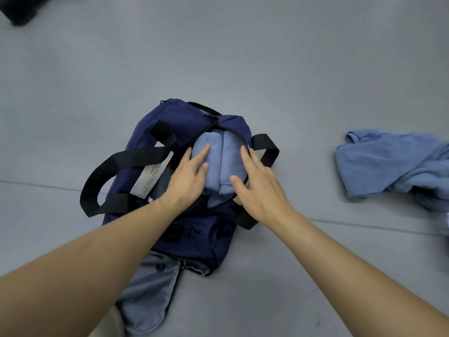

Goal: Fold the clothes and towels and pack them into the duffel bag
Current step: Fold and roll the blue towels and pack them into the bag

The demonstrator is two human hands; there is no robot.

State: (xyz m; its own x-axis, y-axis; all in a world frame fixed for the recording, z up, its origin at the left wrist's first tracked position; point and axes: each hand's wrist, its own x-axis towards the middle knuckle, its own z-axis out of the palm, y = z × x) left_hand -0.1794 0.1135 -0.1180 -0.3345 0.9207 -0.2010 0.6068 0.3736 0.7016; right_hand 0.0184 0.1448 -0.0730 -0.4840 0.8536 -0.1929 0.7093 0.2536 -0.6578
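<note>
A navy duffel bag [170, 117] with black straps lies on the grey floor, its top zip open. Folded light-blue cloth [226, 154] fills the opening in two rolls side by side. My left hand [188, 177] presses flat on the left roll with straight fingers. Along the right roll and the bag's right rim lies my right hand [257, 183], fingers straight too. A crumpled light-blue garment [388, 164] sits unfolded on the floor to the right.
A grey-blue piece of fabric [150, 295] lies on the floor under the bag's near end. A dark object [19, 10] stands at the far left corner. Floor seams run across the grey surface.
</note>
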